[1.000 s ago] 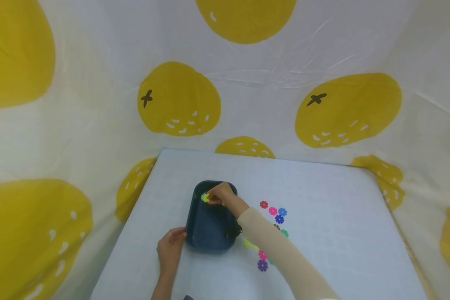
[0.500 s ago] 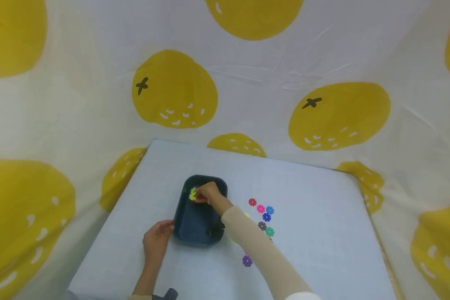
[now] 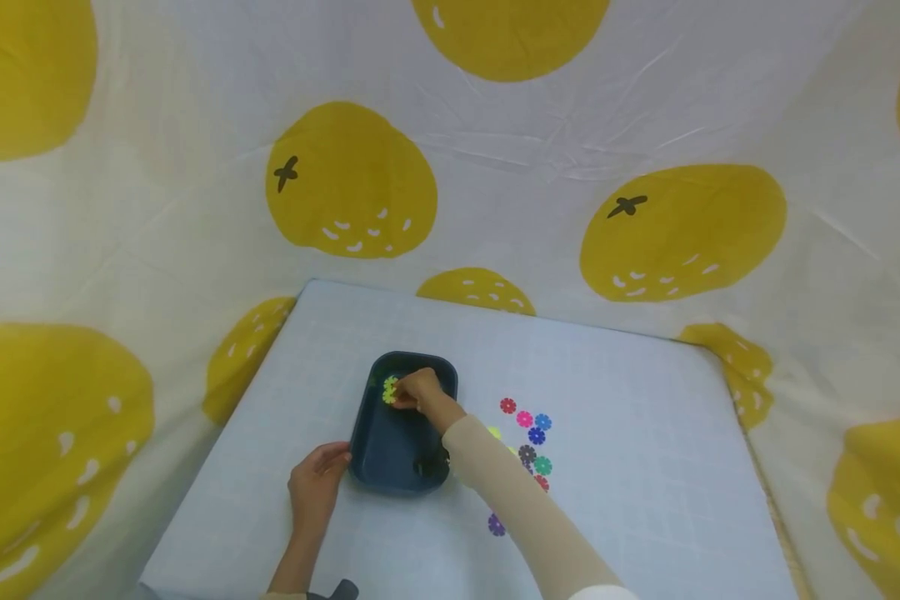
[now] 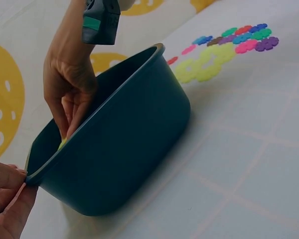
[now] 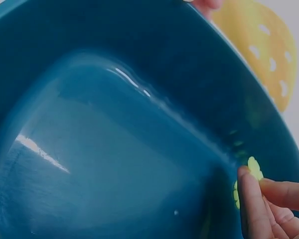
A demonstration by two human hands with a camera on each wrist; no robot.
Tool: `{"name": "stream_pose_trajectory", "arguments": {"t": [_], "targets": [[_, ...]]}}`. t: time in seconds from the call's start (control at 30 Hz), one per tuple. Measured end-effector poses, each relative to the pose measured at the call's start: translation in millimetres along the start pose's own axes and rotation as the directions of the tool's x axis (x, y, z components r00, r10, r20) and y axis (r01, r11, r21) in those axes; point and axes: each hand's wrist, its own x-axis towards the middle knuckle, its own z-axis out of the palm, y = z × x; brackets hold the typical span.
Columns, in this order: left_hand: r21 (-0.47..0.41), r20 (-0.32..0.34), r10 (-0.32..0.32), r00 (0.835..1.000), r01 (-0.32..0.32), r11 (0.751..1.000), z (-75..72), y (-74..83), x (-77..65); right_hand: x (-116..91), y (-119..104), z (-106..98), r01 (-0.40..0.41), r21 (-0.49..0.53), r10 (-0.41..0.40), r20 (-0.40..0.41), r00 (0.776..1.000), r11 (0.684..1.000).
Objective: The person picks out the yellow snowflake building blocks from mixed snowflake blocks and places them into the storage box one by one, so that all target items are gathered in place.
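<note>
A dark teal plastic basin [image 3: 392, 446] stands on the table. My left hand [image 3: 317, 483] pinches its near left rim between thumb and fingers, as the left wrist view shows at the basin wall [image 4: 119, 159]. My right hand [image 3: 422, 388] reaches down inside, at the far left end, and pinches a yellow-green flower-shaped plastic disc [image 5: 255, 168] between thumb and fingertips. A second yellow-green disc [image 5: 236, 195] shows behind the fingers, partly hidden by them. In the right wrist view the rest of the basin's floor is bare and shiny.
Several loose flower-shaped discs lie on the cloth right of the basin, among them red [image 3: 507, 406], pink [image 3: 524, 419], green [image 3: 543, 465] and purple [image 3: 497, 524] ones. My right sleeve [image 3: 528, 508] hides some. A lemon-print curtain [image 3: 510, 167] hangs behind the table.
The head view has shifted, moving the scene left. My right hand stays at the basin's far left end with its disc, and a second yellow-green disc now shows there. The left hand keeps the rim.
</note>
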Motion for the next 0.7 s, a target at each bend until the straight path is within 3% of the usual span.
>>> {"name": "stream_pose_trajectory", "arguments": {"t": [0.7], "targets": [[0.013,0.005,0.007,1.000,-0.007,1.000,-0.4,0.0,0.1,8.6,8.6,5.5,-0.042,-0.004,0.042,-0.011,0.999,0.999]]}}
